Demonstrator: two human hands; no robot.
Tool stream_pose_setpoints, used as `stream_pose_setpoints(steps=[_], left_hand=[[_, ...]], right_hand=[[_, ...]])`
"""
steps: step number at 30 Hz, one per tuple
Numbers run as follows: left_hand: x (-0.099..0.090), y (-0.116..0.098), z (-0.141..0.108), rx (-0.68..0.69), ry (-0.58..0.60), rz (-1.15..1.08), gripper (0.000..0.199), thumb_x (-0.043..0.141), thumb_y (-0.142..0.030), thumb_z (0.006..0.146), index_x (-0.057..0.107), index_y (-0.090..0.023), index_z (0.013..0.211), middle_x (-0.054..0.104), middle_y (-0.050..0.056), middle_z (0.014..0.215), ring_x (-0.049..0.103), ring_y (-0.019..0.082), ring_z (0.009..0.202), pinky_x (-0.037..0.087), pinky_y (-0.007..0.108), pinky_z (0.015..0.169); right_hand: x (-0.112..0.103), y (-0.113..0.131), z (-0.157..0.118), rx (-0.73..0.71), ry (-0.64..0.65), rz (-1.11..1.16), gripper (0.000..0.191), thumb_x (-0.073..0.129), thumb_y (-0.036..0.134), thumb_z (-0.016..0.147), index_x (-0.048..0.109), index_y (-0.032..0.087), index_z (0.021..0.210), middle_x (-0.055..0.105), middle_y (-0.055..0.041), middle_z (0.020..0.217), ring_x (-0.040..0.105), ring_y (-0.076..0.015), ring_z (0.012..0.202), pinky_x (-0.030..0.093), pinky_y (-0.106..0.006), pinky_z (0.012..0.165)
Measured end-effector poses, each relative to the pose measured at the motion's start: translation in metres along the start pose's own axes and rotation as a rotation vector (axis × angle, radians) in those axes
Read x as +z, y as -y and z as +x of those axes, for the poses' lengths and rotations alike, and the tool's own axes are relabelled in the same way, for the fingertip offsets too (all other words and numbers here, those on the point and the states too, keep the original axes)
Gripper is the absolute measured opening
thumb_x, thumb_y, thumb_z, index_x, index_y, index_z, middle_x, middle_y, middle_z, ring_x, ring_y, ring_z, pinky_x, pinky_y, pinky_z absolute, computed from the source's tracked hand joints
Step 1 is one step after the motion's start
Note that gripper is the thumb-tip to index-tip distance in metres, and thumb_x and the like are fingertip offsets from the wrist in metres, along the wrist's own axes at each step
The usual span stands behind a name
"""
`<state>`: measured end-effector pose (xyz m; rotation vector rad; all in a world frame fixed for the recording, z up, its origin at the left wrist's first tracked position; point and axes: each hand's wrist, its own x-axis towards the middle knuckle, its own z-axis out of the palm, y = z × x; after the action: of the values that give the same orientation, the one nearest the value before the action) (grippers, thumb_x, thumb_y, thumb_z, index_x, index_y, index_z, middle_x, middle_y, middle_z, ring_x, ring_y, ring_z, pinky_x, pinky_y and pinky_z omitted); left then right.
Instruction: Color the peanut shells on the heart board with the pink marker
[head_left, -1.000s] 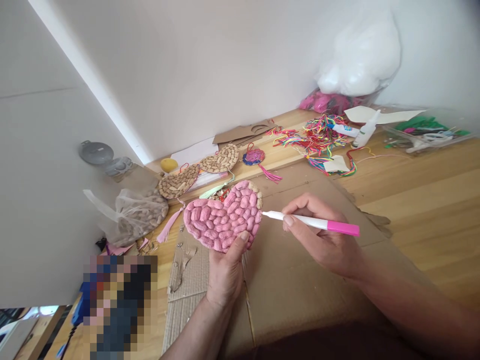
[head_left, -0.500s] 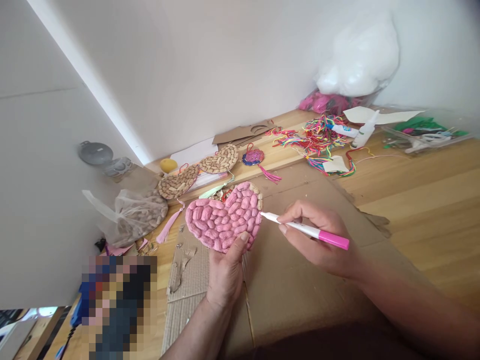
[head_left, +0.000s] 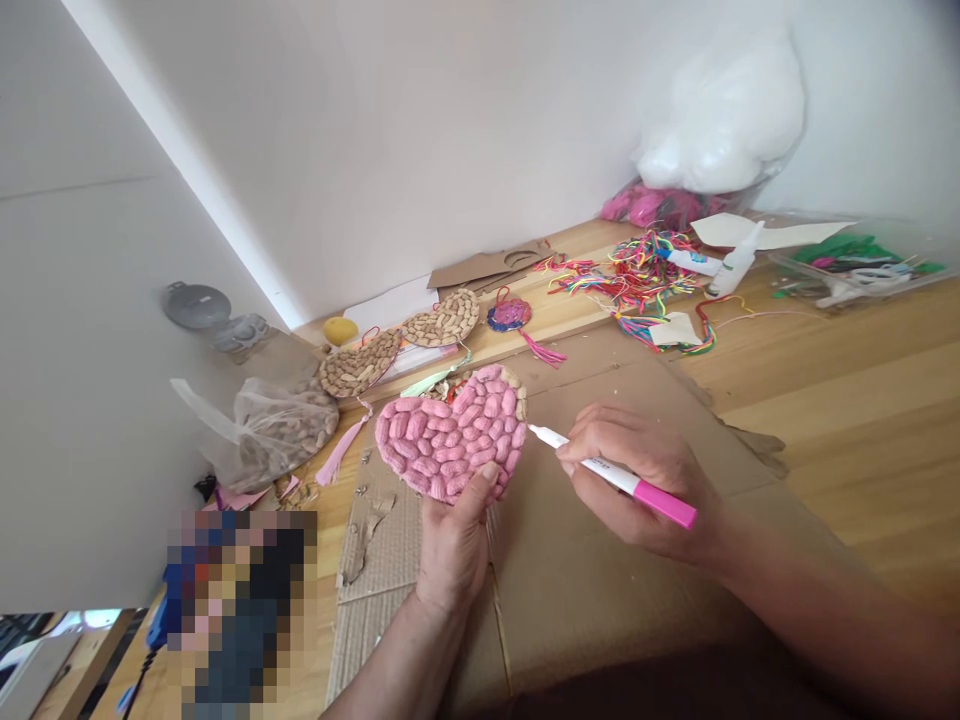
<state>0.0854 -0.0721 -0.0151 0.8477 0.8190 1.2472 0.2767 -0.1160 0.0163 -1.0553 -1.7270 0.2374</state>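
Note:
A heart covered in peanut shells [head_left: 450, 440] is mostly pink, with a few bare tan shells at its upper right edge. My left hand [head_left: 457, 530] grips it from below, thumb on the front. Between the fingers of my right hand [head_left: 630, 470] is a white marker with a pink end [head_left: 615, 475]. The marker's tip points left, close to the heart's right edge; whether it touches is too fine to tell. Beneath both hands lies a cardboard sheet [head_left: 585, 590].
Tan shell pieces [head_left: 360, 362] and a small round ornament with a pink tassel [head_left: 510, 312] lie behind. Colourful threads [head_left: 645, 270], a glue bottle [head_left: 735, 262] and a plastic tray [head_left: 862, 270] are back right. A bag of peanuts [head_left: 277, 420] is left.
The marker's tip has shifted slightly right from the heart's edge, and my right hand's fingers have curled a little more. The whole view has moved slightly.

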Motion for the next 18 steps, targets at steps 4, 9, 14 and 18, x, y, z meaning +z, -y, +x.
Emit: stream_pose_setpoints(steps=[4, 9, 14, 18], left_hand=[[-0.0026, -0.0001, 0.0008, -0.013, -0.038, 0.008, 0.061, 0.082, -0.021, 0.078, 0.060, -0.022, 0.135, 0.073, 0.011, 0.120, 0.071, 0.023, 0.108, 0.056, 0.032, 0.092], [-0.0015, -0.0002, 0.0000, -0.021, -0.017, 0.025, 0.066, 0.081, -0.020, 0.079, 0.056, -0.023, 0.139, 0.072, 0.011, 0.122, 0.072, 0.021, 0.102, 0.055, 0.031, 0.088], [-0.0012, 0.0007, -0.0012, -0.002, -0.012, 0.032, 0.061, 0.081, -0.019, 0.079, 0.060, -0.025, 0.135, 0.074, 0.008, 0.114, 0.071, 0.022, 0.101, 0.055, 0.036, 0.096], [-0.0012, 0.0016, -0.0020, 0.023, 0.009, 0.026, 0.056, 0.080, -0.018, 0.081, 0.062, -0.025, 0.133, 0.072, 0.008, 0.121, 0.069, 0.023, 0.111, 0.051, 0.039, 0.104]], right_hand=[[-0.0001, -0.0004, -0.0033, 0.007, -0.041, 0.032, 0.020, 0.059, 0.002, 0.080, 0.061, 0.022, 0.084, 0.057, -0.0009, 0.072, 0.054, -0.0180, 0.070, 0.043, -0.034, 0.067], [0.0014, 0.0002, -0.0045, 0.019, -0.036, 0.079, 0.023, 0.061, 0.001, 0.081, 0.060, 0.022, 0.090, 0.059, -0.0018, 0.078, 0.056, -0.0185, 0.073, 0.043, -0.035, 0.068], [0.0025, 0.0013, -0.0013, -0.003, -0.023, 0.074, 0.023, 0.060, 0.002, 0.081, 0.060, 0.024, 0.089, 0.060, -0.0018, 0.077, 0.057, -0.0191, 0.072, 0.045, -0.035, 0.068], [0.0014, 0.0024, -0.0007, 0.018, 0.000, 0.055, 0.022, 0.059, 0.003, 0.080, 0.060, 0.023, 0.088, 0.058, -0.0017, 0.074, 0.056, -0.0190, 0.070, 0.045, -0.035, 0.066]])
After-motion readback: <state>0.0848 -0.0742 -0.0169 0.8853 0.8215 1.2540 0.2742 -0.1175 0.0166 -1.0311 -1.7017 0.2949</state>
